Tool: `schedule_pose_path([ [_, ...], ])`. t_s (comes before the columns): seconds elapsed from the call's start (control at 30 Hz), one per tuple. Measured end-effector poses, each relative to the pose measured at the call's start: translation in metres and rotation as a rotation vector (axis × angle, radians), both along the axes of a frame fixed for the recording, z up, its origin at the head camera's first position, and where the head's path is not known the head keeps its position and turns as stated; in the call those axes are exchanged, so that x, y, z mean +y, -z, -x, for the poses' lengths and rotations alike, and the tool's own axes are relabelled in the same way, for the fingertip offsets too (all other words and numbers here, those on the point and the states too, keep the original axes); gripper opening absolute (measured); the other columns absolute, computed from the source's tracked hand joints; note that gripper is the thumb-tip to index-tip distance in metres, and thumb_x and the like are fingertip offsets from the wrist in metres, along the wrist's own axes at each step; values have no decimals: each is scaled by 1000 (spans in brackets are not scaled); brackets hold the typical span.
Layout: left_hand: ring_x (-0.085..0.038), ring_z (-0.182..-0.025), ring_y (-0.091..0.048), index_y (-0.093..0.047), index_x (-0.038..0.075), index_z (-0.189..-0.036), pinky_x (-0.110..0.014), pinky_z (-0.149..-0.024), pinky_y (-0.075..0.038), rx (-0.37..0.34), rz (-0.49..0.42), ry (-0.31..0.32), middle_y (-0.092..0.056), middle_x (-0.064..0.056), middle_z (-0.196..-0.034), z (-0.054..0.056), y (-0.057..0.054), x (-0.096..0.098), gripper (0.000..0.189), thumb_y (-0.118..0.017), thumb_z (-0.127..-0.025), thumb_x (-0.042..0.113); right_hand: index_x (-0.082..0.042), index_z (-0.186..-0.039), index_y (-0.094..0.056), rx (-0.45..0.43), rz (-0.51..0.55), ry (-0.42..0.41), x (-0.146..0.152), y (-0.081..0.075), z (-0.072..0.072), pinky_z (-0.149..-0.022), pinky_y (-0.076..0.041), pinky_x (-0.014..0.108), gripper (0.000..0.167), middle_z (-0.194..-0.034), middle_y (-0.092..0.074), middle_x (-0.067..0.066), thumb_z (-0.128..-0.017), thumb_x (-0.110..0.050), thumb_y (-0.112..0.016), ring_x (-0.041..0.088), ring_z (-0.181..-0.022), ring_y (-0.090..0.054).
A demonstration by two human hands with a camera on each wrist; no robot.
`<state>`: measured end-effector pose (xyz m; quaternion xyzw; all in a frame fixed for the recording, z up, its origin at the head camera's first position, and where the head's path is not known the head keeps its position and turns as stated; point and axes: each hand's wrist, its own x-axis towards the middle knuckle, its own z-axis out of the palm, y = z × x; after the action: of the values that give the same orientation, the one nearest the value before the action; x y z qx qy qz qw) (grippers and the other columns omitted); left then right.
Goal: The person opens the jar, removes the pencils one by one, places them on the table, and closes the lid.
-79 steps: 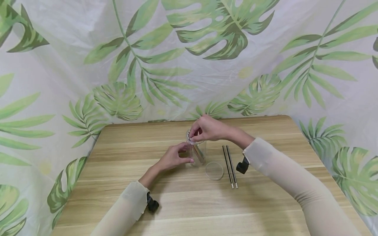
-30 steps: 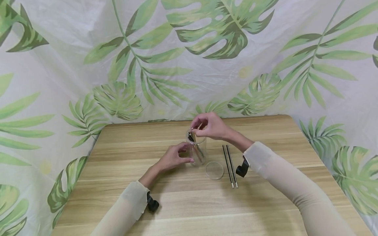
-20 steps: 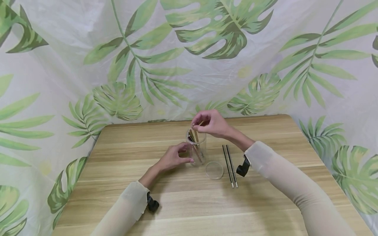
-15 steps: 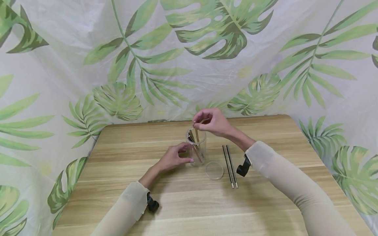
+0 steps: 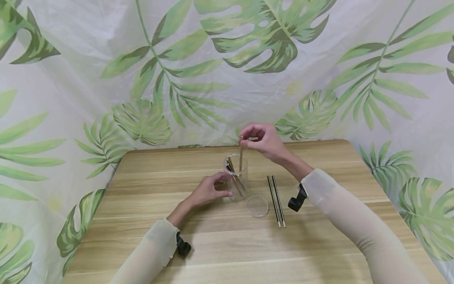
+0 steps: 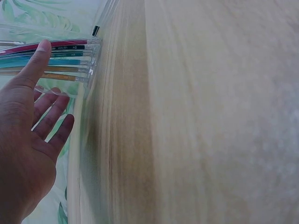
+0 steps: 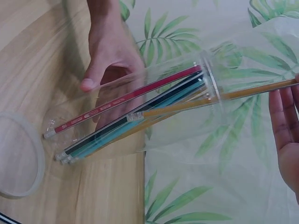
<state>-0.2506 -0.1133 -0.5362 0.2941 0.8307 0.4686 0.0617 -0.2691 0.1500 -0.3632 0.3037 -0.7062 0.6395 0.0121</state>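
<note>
A clear jar [image 5: 244, 179] stands on the table with several coloured pencils [image 7: 124, 100] leaning inside it, red, black, teal and yellowish ones. My left hand [image 5: 209, 189] holds the jar low on its left side, thumb in front and fingers round the back. Above the rim, my right hand [image 5: 262, 140] pinches the top end of a yellow pencil [image 5: 240, 159]. That pencil is partly out of the jar; in the right wrist view its eraser end is still inside.
A round clear lid [image 5: 257, 206] lies flat just in front of the jar. To its right, two dark pencils [image 5: 278, 201] lie side by side on the wooden table [image 5: 227, 244]. A leaf-patterned curtain [image 5: 191, 90] hangs behind the table's far edge.
My right hand has risen from the jar's mouth and shifted slightly right, drawing the yellow pencil upward. The left hand, jar, lid and two dark pencils have stayed put.
</note>
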Motion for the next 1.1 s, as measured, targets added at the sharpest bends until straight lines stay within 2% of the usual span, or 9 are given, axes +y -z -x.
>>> schedule_pose_path([
  [0.2, -32, -123, -69, -65, 7, -138, -44, -110, -55, -4, 17, -5, -72, -11, -134, 0, 0, 0, 66, -94, -82, 25, 0, -100, -74, -17, 63, 25, 7, -6, 0, -73, -63, 26, 12, -91, -78, 2, -89, 4, -78, 16, -80, -73],
  [0.37, -31, -122, -70, -65, 7, -138, -44, -109, -55, 9, 17, 0, -73, -10, -133, 0, 0, 0, 65, -94, -82, 25, -5, -96, -75, -39, 184, 21, 10, -14, -2, -74, -64, 28, 18, -89, -77, 4, -88, 11, -75, 17, -80, -73],
  [0.53, -31, -122, -70, -66, 8, -138, -44, -109, -55, 16, 15, -2, -73, -9, -133, 0, 1, -1, 65, -94, -82, 26, -6, -94, -75, -88, 343, -4, 13, -23, -3, -73, -65, 29, 28, -87, -76, 6, -88, 20, -69, 18, -78, -73],
  [0.77, -30, -122, -70, -66, 8, -136, -43, -110, -55, 6, 9, -6, -73, -9, -132, -1, 0, -1, 64, -94, -82, 24, -2, -96, -73, -141, 593, -37, 18, -35, -5, -71, -66, 32, 18, -87, -75, 11, -87, 13, -79, 21, -80, -73],
  [0.97, -30, -122, -70, -66, 8, -137, -43, -110, -55, 4, 19, -16, -73, -9, -133, -2, -2, 0, 65, -95, -81, 23, -1, -98, -73, -163, 697, 10, 29, -46, -6, -72, -66, 32, 27, -91, -74, 10, -92, 22, -60, 21, -82, -74],
  [1.1, -32, -122, -69, -65, 7, -139, -44, -109, -55, 13, 14, -7, -72, -12, -135, -3, -2, 0, 66, -94, -82, 23, -2, -97, -73, -186, 710, 49, 39, -49, -8, -71, -66, 31, 30, -90, -75, 9, -93, 23, -57, 20, -81, -74],
])
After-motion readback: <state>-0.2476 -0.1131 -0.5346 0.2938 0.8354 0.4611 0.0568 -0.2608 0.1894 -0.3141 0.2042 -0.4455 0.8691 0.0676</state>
